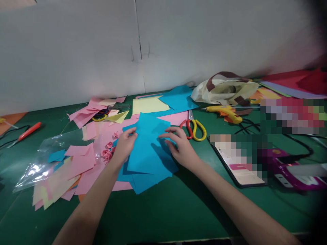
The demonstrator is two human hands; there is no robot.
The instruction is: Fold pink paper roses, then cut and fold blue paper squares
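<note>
In the middle of the green table a blue sheet of paper [149, 146] is lifted by its left edge, between the thumb and fingers of my left hand [126, 144]. More blue sheets [143, 182] lie under it. My right hand [180, 146] hovers by the sheet's right side, its fingers apart and curved, with nothing in them; its shadow falls on the blue paper. Small pink paper roses [107, 153] sit just left of my left hand, on pink paper. Beyond my right hand lie scissors [195, 129] with red and yellow handles.
A yellow glue gun [226, 113], a phone [245, 172] and a purple device [298, 170] with cables are on the right. At the back stands a cream bag [224, 92]. Paper scraps [81, 160] and a clear plastic bag [38, 170] cover the left; an orange-handled tool [30, 131] lies farther out.
</note>
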